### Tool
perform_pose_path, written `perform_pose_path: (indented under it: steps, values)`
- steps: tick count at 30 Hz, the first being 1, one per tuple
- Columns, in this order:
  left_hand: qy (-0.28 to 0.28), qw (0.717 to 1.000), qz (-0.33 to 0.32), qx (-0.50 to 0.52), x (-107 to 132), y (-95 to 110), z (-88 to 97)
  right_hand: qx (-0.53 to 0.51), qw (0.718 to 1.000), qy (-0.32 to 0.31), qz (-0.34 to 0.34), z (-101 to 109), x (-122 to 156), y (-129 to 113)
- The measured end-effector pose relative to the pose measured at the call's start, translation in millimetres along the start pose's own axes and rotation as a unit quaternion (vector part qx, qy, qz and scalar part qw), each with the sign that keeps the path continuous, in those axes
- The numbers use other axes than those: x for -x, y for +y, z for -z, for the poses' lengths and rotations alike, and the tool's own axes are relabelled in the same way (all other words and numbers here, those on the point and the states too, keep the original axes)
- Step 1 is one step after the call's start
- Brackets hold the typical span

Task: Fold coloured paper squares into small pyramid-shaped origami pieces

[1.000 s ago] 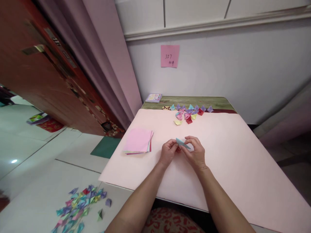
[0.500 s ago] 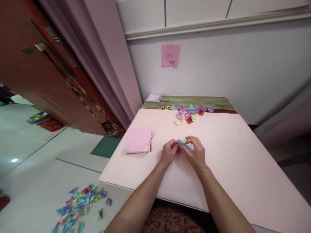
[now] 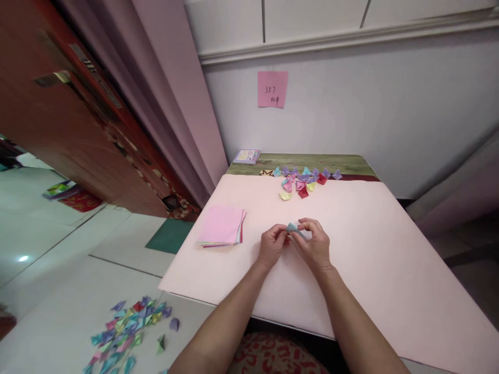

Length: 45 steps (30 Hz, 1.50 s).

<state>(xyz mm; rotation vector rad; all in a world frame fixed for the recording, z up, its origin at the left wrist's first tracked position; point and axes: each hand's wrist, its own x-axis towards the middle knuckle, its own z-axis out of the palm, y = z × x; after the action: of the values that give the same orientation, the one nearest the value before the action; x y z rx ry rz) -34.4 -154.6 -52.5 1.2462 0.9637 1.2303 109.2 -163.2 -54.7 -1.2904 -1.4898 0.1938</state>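
Observation:
A small folded piece of light-blue paper (image 3: 293, 228) is pinched between both hands just above the pink table cover (image 3: 370, 249). My left hand (image 3: 272, 245) grips its left end with closed fingers. My right hand (image 3: 314, 244) pinches its right end, fingers curled over it. A stack of square coloured papers (image 3: 222, 226), pink on top, lies to the left of my hands. Several finished folded paper shapes (image 3: 302, 180) lie in a cluster farther back on the table.
A small printed booklet (image 3: 247, 156) lies at the table's far-left corner. A pink note (image 3: 272, 89) is stuck on the wall. Many folded paper pieces (image 3: 127, 330) are scattered on the floor at lower left. A red door and a curtain stand to the left.
The blue paper has become smaller and more compact between my fingers as they worked it. Both hands stayed in the same place.

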Motion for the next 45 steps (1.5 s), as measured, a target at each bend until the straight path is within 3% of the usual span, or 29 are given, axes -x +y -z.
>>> perform_pose_path:
  steps: [17,23,30,36,45]
  values:
    - [0.000,1.000,-0.005,-0.013,1.9,2.1,-1.3,0.003,1.000,-0.013,0.000,1.0,-0.9,2.5]
    - [0.028,0.998,0.029,0.046,-2.6,-5.2,3.3,0.046,0.996,-0.044,0.058,-0.1,0.9,4.9]
    - [0.040,0.996,0.028,0.079,-6.4,-9.5,6.4,-0.044,0.992,-0.113,0.024,-0.1,-0.1,9.0]
    - [0.021,0.999,0.020,0.018,-3.2,-9.9,6.1,-0.089,0.986,-0.140,0.008,1.7,0.2,13.1]
    - [-0.014,1.000,0.013,-0.016,-2.3,-7.3,4.7,-0.060,0.988,-0.139,0.022,1.2,0.4,14.7]
